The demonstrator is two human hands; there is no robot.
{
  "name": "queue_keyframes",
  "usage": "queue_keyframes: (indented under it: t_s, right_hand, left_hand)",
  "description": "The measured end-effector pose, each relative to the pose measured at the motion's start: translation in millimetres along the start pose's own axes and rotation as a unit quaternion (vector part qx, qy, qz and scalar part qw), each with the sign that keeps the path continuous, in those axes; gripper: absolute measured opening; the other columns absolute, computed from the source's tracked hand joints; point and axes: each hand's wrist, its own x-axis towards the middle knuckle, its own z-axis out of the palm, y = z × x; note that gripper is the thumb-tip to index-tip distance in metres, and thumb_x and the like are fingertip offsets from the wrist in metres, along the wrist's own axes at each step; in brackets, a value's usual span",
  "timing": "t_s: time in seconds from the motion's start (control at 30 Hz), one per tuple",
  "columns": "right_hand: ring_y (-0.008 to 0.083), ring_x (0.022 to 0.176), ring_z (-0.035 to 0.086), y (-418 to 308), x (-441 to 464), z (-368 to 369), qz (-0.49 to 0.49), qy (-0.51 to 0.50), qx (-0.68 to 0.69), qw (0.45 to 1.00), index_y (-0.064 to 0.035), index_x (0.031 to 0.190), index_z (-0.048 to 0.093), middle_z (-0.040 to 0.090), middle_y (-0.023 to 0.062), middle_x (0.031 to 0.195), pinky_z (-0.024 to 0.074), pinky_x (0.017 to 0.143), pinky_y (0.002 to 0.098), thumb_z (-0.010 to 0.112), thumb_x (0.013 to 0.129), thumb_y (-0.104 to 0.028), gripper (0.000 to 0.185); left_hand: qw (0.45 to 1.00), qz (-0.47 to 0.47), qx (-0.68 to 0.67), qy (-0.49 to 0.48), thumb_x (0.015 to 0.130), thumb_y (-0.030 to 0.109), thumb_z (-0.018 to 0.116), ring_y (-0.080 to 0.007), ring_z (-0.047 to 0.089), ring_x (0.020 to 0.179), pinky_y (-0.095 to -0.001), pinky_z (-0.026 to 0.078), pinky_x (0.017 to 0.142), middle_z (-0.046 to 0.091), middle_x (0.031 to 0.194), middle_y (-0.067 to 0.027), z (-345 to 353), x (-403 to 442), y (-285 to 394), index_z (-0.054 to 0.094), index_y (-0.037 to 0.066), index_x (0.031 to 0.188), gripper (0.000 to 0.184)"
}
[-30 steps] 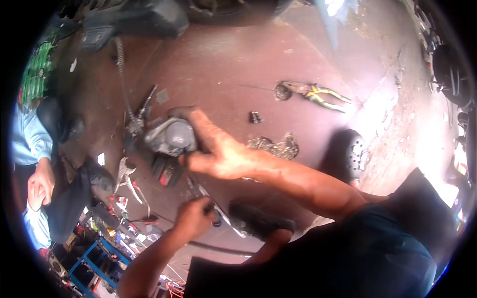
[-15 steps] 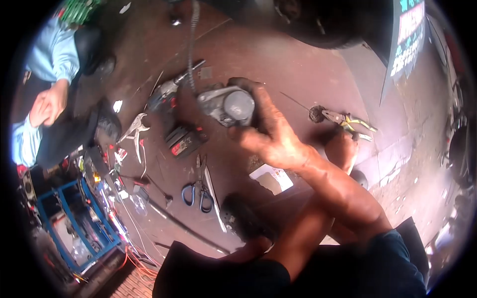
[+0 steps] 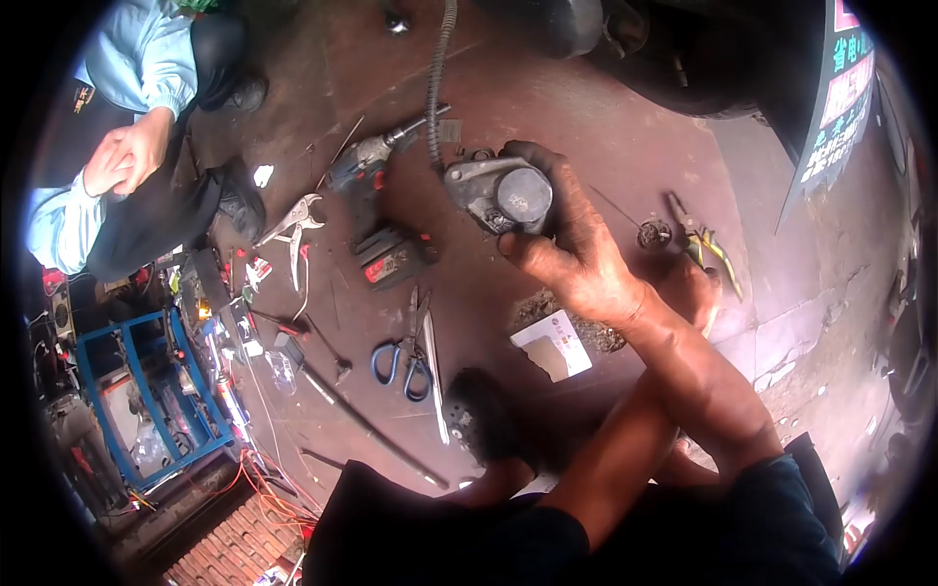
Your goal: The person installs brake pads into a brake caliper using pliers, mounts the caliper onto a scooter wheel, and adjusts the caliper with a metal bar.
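My right hand (image 3: 591, 264) is closed around a grey metal part (image 3: 525, 195) with a round end cap and a bracket. It looks like a small motor, held above the floor, the thumb below and fingers over the far side. My left arm crosses under the right one. At its end my left hand (image 3: 696, 293) is closed on pliers (image 3: 718, 256) with yellow-green handles; its fingers are partly hidden. A small dark round piece (image 3: 654, 233) lies beside the pliers' jaws. Below my right hand is a white card (image 3: 553, 347) with dark grit around it.
A cordless tool (image 3: 371, 161), a battery pack (image 3: 393, 259), locking pliers (image 3: 293, 230) and scissors (image 3: 403, 366) lie on the floor. At left sits a person with clasped hands (image 3: 129, 154), above a blue-framed crate (image 3: 151, 400). A coiled cable (image 3: 440, 83) hangs at the top.
The view has shifted, so most things appear further right. The pliers in my left hand have turned, their jaws now pointing more away from me. My right hand keeps hold of the grey part.
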Motion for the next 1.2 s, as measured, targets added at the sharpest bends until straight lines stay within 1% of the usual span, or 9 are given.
queue_keyframes:
  t_s: [0.17,0.33,0.47,0.57,0.63,0.7,0.83,0.93,1.2]
  right_hand:
    - [0.0326,0.132,0.043,-1.2,-0.6,3.2,-0.03,0.001,-0.019,0.999,0.0029,0.144,0.033,0.043,0.0232,0.137,0.0347,0.11,0.0412,0.065,0.083,-0.01,0.07]
    - [0.0283,0.13,0.044,7.9,1.3,7.1,-0.033,0.001,0.003,0.999,0.0001,0.147,0.031,0.046,0.0194,0.136,0.0353,0.109,0.0397,0.065,0.082,-0.011,0.074]
    - [0.0274,0.131,0.044,15.7,5.7,6.3,-0.039,-0.006,-0.046,0.998,-0.0015,0.148,0.032,0.048,0.0172,0.136,0.0349,0.11,0.0399,0.065,0.083,-0.014,0.074]
    - [0.0284,0.132,0.044,26.5,9.3,2.7,-0.067,-0.011,-0.073,0.995,-0.0017,0.148,0.033,0.048,0.0164,0.137,0.0345,0.111,0.0405,0.066,0.083,-0.017,0.074]
    - [0.0285,0.131,0.044,31.0,11.9,0.2,-0.063,-0.014,-0.082,0.995,-0.0019,0.147,0.033,0.048,0.0161,0.137,0.0348,0.11,0.0411,0.067,0.083,-0.018,0.074]
    - [0.0286,0.131,0.045,31.2,12.8,1.5,-0.061,-0.019,-0.081,0.995,-0.0021,0.147,0.034,0.048,0.0161,0.137,0.0352,0.11,0.0413,0.067,0.084,-0.019,0.074]
    - [0.0285,0.129,0.046,37.4,14.7,6.6,-0.074,-0.017,-0.075,0.994,-0.002,0.147,0.034,0.049,0.017,0.135,0.0361,0.109,0.0411,0.066,0.085,-0.019,0.072]
    - [0.0282,0.128,0.046,40.0,13.2,9.2,-0.051,-0.017,-0.062,0.997,-0.0014,0.146,0.034,0.048,0.0173,0.134,0.0366,0.108,0.0408,0.066,0.085,-0.018,0.071]
    - [0.0276,0.129,0.045,46.8,13.9,9.4,-0.072,-0.014,-0.072,0.995,-0.0013,0.146,0.034,0.047,0.0171,0.134,0.0367,0.108,0.0407,0.066,0.084,-0.02,0.072]
  left_hand:
    - [0.958,-0.021,-0.284,0.004,0.086,0.02,0.067,-0.0191,0.062,0.094,-0.0377,0.051,0.077,0.064,0.102,-0.0137,-38.8,-15.5,-31.2,0.057,-0.001,0.118,0.04]
    - [0.909,-0.056,-0.412,-0.013,0.084,0.013,0.068,-0.0164,0.06,0.097,-0.0369,0.049,0.079,0.063,0.107,-0.0131,-104.8,-43.4,-67.7,0.054,-0.002,0.123,0.045]
    - [0.965,-0.143,-0.161,-0.147,0.08,0.011,0.069,-0.0168,0.061,0.095,-0.0357,0.049,0.077,0.063,0.106,-0.0133,-157.8,-58.9,-50.5,0.057,-0.003,0.122,0.046]
    - [0.923,-0.229,0.142,-0.274,0.075,0.012,0.071,-0.019,0.063,0.089,-0.0343,0.049,0.074,0.065,0.103,-0.014,-199.5,-69.2,-43.8,0.063,-0.003,0.116,0.044]
    - [0.951,-0.256,-0.016,-0.17,0.079,0.008,0.068,-0.0213,0.064,0.097,-0.0329,0.05,0.092,0.066,0.113,-0.0141,-231.5,-117.8,-58.3,0.059,0.0,0.127,0.049]
    - [0.976,-0.165,-0.119,-0.071,0.075,0.008,0.07,-0.023,0.064,0.102,-0.0321,0.05,0.092,0.066,0.116,-0.0139,-264.2,-159.0,-74.6,0.059,-0.002,0.126,0.054]
    - [0.916,-0.257,-0.302,-0.071,0.07,0.002,0.071,-0.0256,0.066,0.098,-0.0362,0.053,0.086,0.065,0.107,-0.0163,-305.5,-185.8,-52.8,0.054,-0.003,0.132,0.064]
    - [0.876,-0.23,-0.415,-0.09,0.068,-0.002,0.069,-0.0313,0.063,0.113,-0.0419,0.05,0.099,0.062,0.119,-0.0192,-302.0,-184.3,-23.4,0.046,-0.008,0.134,0.07]
    - [0.789,-0.201,-0.561,-0.148,0.068,0.001,0.068,-0.0377,0.054,0.126,-0.0483,0.045,0.106,0.052,0.135,-0.0235,-285.3,-185.1,-14.3,0.033,-0.005,0.143,0.083]
